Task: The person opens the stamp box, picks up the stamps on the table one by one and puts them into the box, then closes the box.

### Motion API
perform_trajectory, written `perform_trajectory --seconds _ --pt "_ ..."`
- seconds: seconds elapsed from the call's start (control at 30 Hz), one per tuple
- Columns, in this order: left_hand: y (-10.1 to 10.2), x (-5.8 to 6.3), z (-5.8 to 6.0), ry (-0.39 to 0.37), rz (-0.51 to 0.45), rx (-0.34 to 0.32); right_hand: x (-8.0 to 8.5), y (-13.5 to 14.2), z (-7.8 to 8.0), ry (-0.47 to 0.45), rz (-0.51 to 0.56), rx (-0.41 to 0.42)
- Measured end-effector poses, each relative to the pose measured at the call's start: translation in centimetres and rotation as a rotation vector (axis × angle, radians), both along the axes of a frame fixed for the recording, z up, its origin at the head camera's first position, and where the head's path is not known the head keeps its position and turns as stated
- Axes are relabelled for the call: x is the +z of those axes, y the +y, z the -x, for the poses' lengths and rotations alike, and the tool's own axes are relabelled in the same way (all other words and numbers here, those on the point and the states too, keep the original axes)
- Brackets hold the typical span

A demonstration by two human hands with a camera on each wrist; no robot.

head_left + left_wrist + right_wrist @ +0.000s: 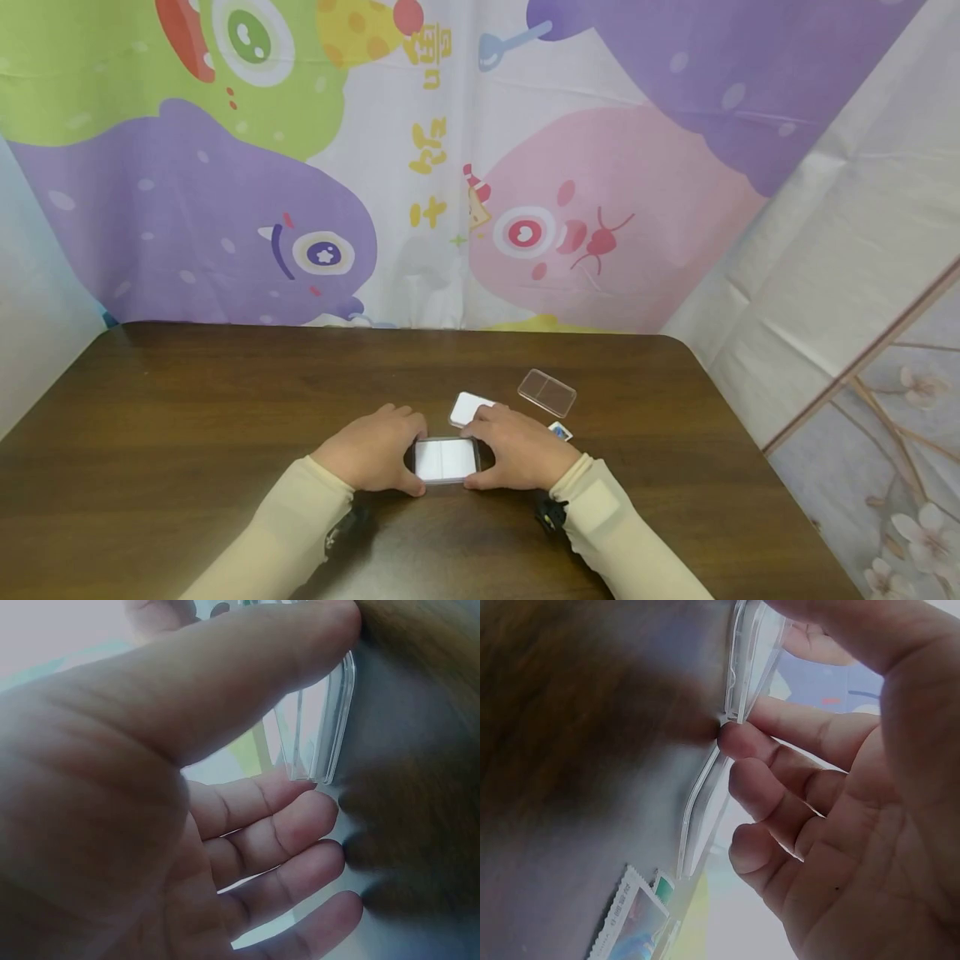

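Observation:
A small flat clear plastic case (447, 461) with a white inside and a line across its middle lies low over the table in front of me. My left hand (372, 450) grips its left end, thumb at the near corner and index finger at the far one. At the other end my right hand (521, 448) holds it the same way. The left wrist view shows the case's layered clear edge (341, 720) between thumb and index finger, the other fingers spread beside it. In the right wrist view, fingertips sit at the case's corner (739, 682).
Behind the right hand lies a second white-filled case (467, 406), partly covered by its fingers. Farther right is a clear, divided plastic piece (547, 393). Perforated stamps (634, 926) lie near the right hand. A brown wooden table (225, 383) meets a cartoon-printed curtain (420, 283).

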State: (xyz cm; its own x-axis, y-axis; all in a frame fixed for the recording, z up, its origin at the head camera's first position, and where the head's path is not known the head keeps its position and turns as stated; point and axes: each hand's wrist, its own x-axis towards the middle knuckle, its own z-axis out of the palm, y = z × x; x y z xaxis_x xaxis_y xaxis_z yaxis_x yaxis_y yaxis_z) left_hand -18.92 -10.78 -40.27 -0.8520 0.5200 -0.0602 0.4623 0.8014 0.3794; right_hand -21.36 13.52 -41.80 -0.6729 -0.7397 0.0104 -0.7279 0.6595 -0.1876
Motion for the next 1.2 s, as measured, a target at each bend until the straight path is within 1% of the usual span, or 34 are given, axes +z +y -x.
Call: perform_trajectory --seconds 0.17,0.4,0.57,0.83,1.1,1.2 --pt "0.01 0.06 0.01 -0.001 -0.003 0.004 0.08 0.05 0.0 0.006 0.0 0.002" --pt "0.03 0.12 0.0 -0.006 0.0 0.008 0.26 -0.1 -0.14 -0.023 -0.023 -0.018" --pt "0.08 0.01 0.03 -0.006 0.004 0.012 0.31 -0.01 -0.1 -0.026 -0.032 -0.022" --pt "0.1 0.06 -0.06 -0.019 0.0 0.021 0.47 0.1 -0.05 -0.027 -0.015 -0.018" --pt "0.26 -0.18 -0.01 -0.026 0.013 0.035 0.41 0.12 -0.11 -0.037 -0.023 -0.034" --pt "0.28 -0.08 -0.02 -0.026 0.01 0.035 0.41 0.14 -0.07 -0.041 -0.021 -0.037"
